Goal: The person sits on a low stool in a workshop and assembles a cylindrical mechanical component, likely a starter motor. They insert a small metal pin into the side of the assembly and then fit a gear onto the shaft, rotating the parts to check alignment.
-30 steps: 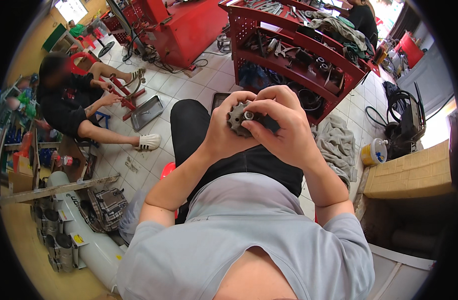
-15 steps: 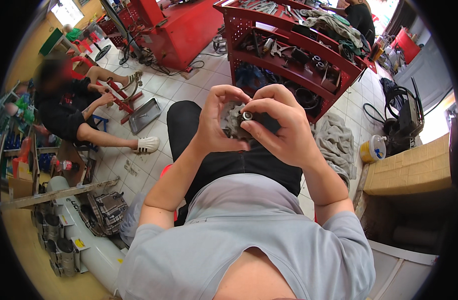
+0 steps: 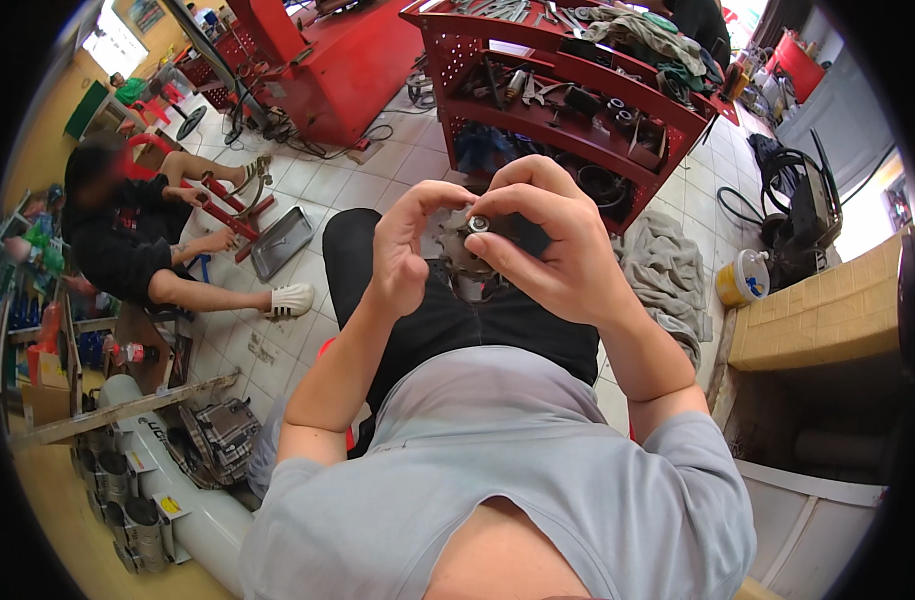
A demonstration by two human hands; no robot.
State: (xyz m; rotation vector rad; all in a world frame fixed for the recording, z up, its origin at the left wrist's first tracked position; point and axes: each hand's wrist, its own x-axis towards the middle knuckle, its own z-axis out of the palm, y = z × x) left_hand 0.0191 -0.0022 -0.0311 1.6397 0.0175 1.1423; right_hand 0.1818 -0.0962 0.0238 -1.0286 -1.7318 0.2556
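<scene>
Above my lap [image 3: 398, 340], both hands are around a grey, uneven metal part [image 3: 463, 262] whose exact kind I cannot make out. My right hand [image 3: 566, 240] pinches a small, shiny, ring-shaped metal piece [image 3: 480, 224] between thumb and forefinger, at the top of that part. Whether the ring piece is joined to the part I cannot tell. Curled along the part's left side is my left hand [image 3: 403, 245], its fingertips close to those of the right. The lower end of the part shows below the fingers, over my dark trousers.
Ahead stands a red tool cart [image 3: 568, 120] with tools and cloths. A crumpled grey cloth [image 3: 666, 280] and a white bucket [image 3: 744, 278] are at the right. On the left a seated person [image 3: 118, 220] works beside a grey tray [image 3: 282, 245].
My left thumb has swung up from beneath the metal part, baring more of its lower end. Both hands have shifted slightly left in the picture. The seated person's nearer hand has moved lower.
</scene>
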